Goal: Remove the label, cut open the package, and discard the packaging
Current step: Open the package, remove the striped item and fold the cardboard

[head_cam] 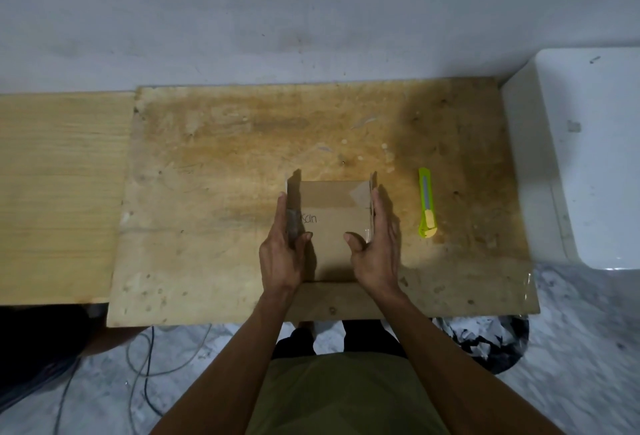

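Note:
A brown cardboard box sits on the worn wooden board, with its two side flaps standing up. Handwriting and a strip of tape show on its top face. My left hand presses flat against the left flap, thumb resting on the box top. My right hand presses flat against the right flap, thumb also on top. A lime-green utility knife lies on the board to the right of the box, untouched.
A white appliance stands at the right beside the board. A bin lined with a black bag sits on the floor below the board's front right edge. A lighter wooden surface adjoins on the left. Cables lie on the floor.

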A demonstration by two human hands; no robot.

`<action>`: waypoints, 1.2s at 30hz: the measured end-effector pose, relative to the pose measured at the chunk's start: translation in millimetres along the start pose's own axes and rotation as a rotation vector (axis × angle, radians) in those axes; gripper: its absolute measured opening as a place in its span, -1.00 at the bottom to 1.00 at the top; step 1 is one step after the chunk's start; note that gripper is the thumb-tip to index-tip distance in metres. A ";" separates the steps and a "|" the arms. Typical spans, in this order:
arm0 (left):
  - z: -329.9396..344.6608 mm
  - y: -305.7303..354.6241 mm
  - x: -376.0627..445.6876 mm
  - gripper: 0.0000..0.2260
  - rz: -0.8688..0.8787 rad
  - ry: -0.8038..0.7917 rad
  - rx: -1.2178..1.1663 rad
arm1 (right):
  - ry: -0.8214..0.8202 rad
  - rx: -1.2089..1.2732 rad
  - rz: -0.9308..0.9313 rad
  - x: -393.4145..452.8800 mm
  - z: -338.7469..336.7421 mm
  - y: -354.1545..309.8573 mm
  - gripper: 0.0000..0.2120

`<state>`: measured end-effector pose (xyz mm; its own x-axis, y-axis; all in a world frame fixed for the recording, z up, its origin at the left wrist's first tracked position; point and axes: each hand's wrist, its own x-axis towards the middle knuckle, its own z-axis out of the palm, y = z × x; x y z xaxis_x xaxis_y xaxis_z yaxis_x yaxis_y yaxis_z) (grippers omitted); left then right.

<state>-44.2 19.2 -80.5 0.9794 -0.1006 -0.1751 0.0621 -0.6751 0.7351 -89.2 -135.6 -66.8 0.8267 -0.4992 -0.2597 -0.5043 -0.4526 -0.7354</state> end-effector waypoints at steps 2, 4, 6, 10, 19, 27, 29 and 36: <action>0.8 -1.3 0.2 -0.26 0.011 0.000 0.015 | -0.009 -0.042 -0.045 0.4 2.6 4.4 -0.10; 4.3 -2.3 0.0 -0.23 0.013 -0.017 0.028 | -0.028 -0.076 -0.086 2.0 5.0 8.2 -0.11; 4.8 -0.5 0.1 -0.21 0.002 -0.045 0.044 | -0.048 -0.092 -0.080 3.2 6.5 9.7 -0.10; -5.0 6.7 -4.2 -0.17 -0.010 -0.160 -0.018 | -0.083 -0.018 -0.091 -1.9 0.6 5.8 -0.09; 3.5 -12.7 8.3 -0.51 0.198 -0.242 0.111 | -0.128 -0.169 -0.236 7.7 7.8 13.8 -0.39; 8.4 -22.5 21.6 -0.48 0.305 -0.257 0.433 | -0.154 -0.374 -0.168 11.3 22.1 16.7 -0.41; 9.9 -22.8 21.6 -0.45 0.241 -0.292 0.482 | -0.130 -0.426 -0.167 12.2 25.1 17.3 -0.41; 15.9 -26.5 23.0 -0.47 0.149 -0.340 0.578 | -0.098 -0.588 -0.195 17.9 38.2 30.2 -0.42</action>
<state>-26.5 23.2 -114.4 0.8489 -0.3829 -0.3644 -0.2740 -0.9083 0.3160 -80.1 -129.9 -117.6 0.9221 -0.3095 -0.2321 -0.3723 -0.8731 -0.3148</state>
